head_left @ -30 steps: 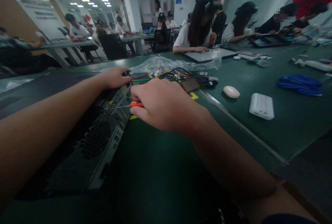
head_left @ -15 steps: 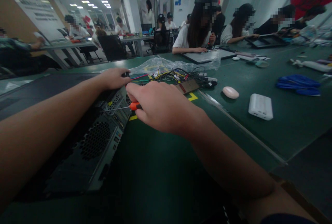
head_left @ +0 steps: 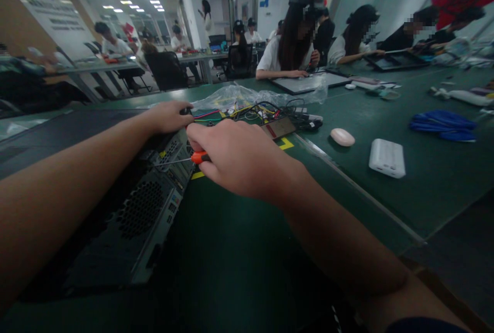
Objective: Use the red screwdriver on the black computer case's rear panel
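Note:
A screwdriver (head_left: 198,157) with an orange and black handle is in my right hand (head_left: 239,155), the fingers wrapped round it. Its thin shaft points left, and its tip meets the back panel of a black computer case (head_left: 96,250) near the slot covers. My left hand (head_left: 168,117) is at the far upper edge of the case, with curled fingers closed around a small dark thing that I cannot make out. Round vent holes (head_left: 141,209) and a row of ports show on the back panel.
Beyond my hands lie tangled cables (head_left: 262,111), clear plastic wrap (head_left: 231,96) and a brown box-like piece (head_left: 278,128). To the right are a pink oval case (head_left: 342,137), a white block (head_left: 387,158) and a blue cable bundle (head_left: 443,126). People sit across the table.
Both hands, the screwdriver and the computer case look nearly the same. The view has shifted very slightly. A standing person in the far background has moved left.

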Demonstrator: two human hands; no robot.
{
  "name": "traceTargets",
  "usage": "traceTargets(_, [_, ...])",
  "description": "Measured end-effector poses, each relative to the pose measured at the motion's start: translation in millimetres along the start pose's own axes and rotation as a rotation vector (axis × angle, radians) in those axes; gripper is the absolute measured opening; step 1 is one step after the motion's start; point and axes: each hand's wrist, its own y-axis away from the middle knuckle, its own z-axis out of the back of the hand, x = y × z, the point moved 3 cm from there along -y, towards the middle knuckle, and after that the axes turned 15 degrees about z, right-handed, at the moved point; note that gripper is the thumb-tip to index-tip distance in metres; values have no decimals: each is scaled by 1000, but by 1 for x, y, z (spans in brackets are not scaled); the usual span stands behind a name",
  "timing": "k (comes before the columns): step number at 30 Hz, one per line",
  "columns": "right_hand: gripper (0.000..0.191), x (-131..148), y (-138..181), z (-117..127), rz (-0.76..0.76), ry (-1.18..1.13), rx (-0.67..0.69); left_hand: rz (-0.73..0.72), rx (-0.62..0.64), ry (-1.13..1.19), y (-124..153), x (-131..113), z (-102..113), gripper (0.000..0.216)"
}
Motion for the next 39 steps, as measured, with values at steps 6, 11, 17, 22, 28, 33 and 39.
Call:
traceTargets(6, [41,1,-1,2,2,-6,9,-19,-2,4,-2,1,-1,78])
traceTargets(11, [38,2,0,2,3,15,10,-3,-7,8,0,0,0,77])
traceTargets(17, [33,1,0,3,-26,22,30,-2,9,-7,3,-1,2,75])
traceTargets(22, [30,0,-1,5,-50,11,55,-5,2,-9,0,1,-1,74])
traceTargets(28, [33,1,-1,6,-65,39,34,27,-9,19,-4,3,-1,79])
traceTargets(33, [36,2,-1,5,-64,39,25,34,13,5,0,0,1,78])
traceTargets(39, [37,3,-1,2,-39,-6,8,10,-4,1,-1,1,-2,74])
